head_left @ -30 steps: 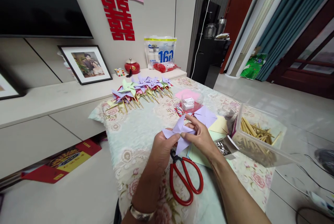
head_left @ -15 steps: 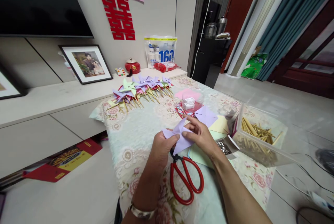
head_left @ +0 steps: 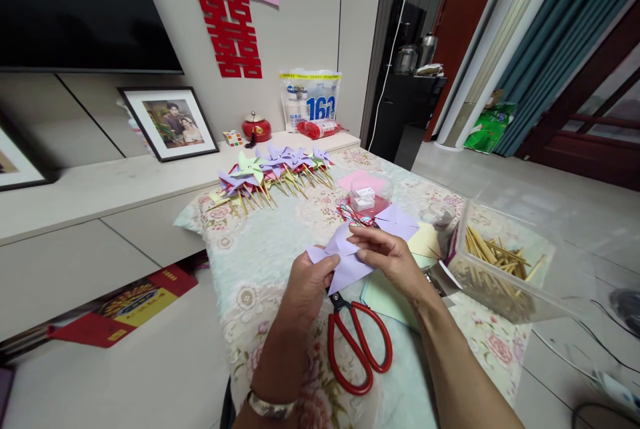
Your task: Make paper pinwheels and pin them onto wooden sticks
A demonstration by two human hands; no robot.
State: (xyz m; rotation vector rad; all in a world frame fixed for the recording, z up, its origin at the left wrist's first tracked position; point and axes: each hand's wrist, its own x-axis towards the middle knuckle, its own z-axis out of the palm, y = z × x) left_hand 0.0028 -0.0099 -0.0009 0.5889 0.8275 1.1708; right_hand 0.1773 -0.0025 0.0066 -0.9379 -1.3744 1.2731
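Observation:
A purple paper pinwheel, partly folded, is held between both hands above the table. My left hand grips it from the left, thumb pressed on the middle. At its right side, my right hand has thumb and fingers closed on a raised corner of the paper. Scissors with red handles lie below the hands, their blades mostly hidden under the hand and paper. Behind the right hand is another purple paper square with cut lines.
Finished pinwheels on sticks lie in a row at the table's far left. To the right, a clear plastic box holds many wooden sticks, beside a small open box. A round clear container stands farther back.
My right hand's fingers have shifted over the upper flap, which now bends further toward the middle. My left hand keeps its hold on the paper.

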